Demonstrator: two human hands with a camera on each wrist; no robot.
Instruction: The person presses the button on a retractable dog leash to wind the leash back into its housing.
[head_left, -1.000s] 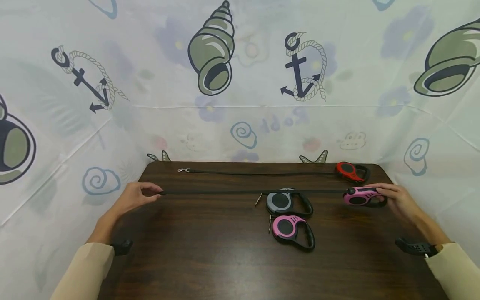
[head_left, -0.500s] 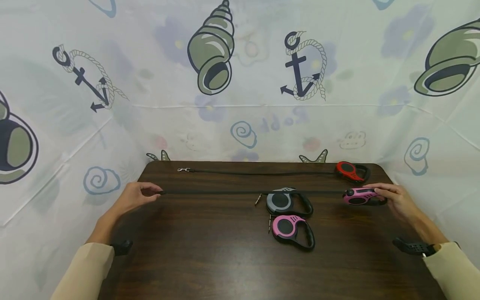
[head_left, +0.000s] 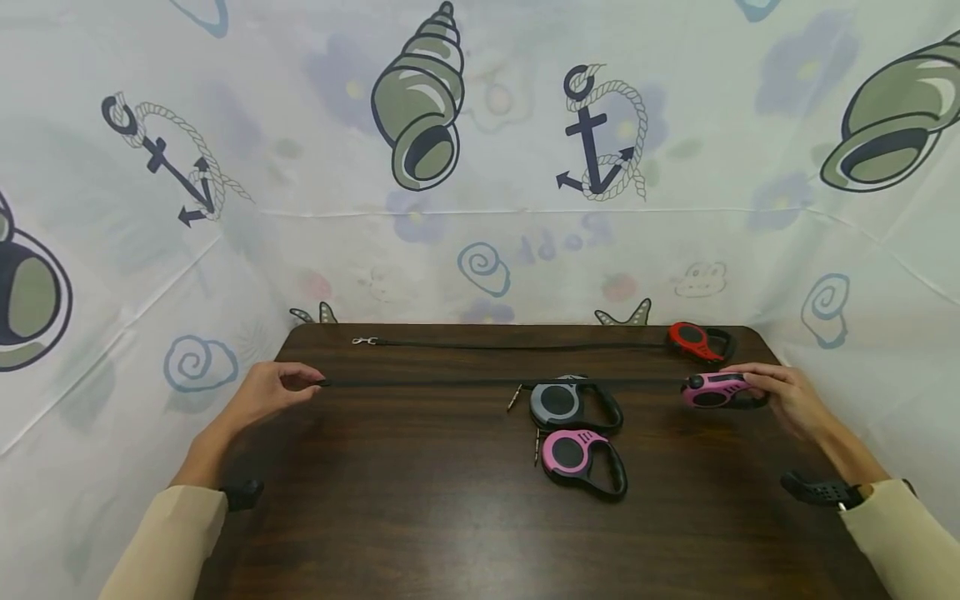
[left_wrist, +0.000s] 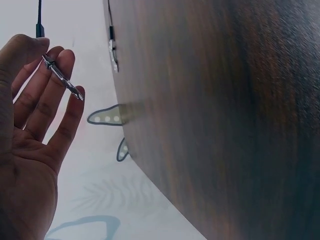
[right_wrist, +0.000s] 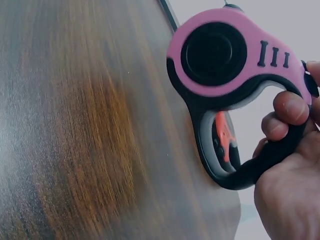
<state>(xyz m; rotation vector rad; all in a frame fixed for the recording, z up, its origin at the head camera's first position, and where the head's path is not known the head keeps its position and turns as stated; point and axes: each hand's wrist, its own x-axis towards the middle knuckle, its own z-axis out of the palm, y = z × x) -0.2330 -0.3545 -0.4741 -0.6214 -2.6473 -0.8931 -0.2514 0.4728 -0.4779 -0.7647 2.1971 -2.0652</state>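
Cord [head_left: 450, 383] stretched straight as before, left hand [head_left: 273, 396] pinching its end, other fingers loose, right hand [head_left: 791, 402] curled round pink leash [head_left: 711, 389], arms spread wide

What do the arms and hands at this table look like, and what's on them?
The left hand and right hand are a person's, without gloves. Each has a black band at the wrist, with a beige sleeve behind it.

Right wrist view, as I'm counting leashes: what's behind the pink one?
Part of the red leash shows through the loop of the pink leash; whatever its body covers is hidden.
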